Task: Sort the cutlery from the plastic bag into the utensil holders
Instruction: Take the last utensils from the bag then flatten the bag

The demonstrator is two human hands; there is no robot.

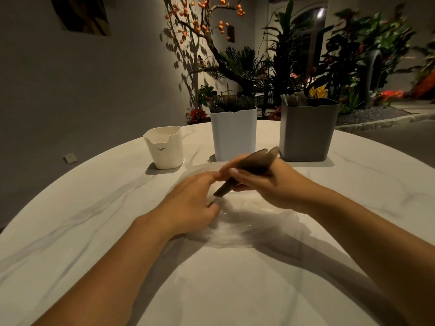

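Observation:
My right hand [266, 182] grips a bundle of dark plastic cutlery [255, 162], the rounded ends pointing up and right, the handles down toward the bag. A clear plastic bag [247, 220] lies flat on the white marble table [94, 231] under both hands. My left hand [193, 198] rests on the bag's left part with its fingertips touching the cutlery handles. At the back stand three holders: a small cream one [164, 149], a taller white one [233, 135] with dark cutlery in it, and a grey one [308, 130] with pale cutlery.
The round table's far edge runs just behind the holders. Beyond it stand potted plants and a branch with orange fruit [211, 31] against the wall. A small white tag [70, 158] lies past the table's left edge.

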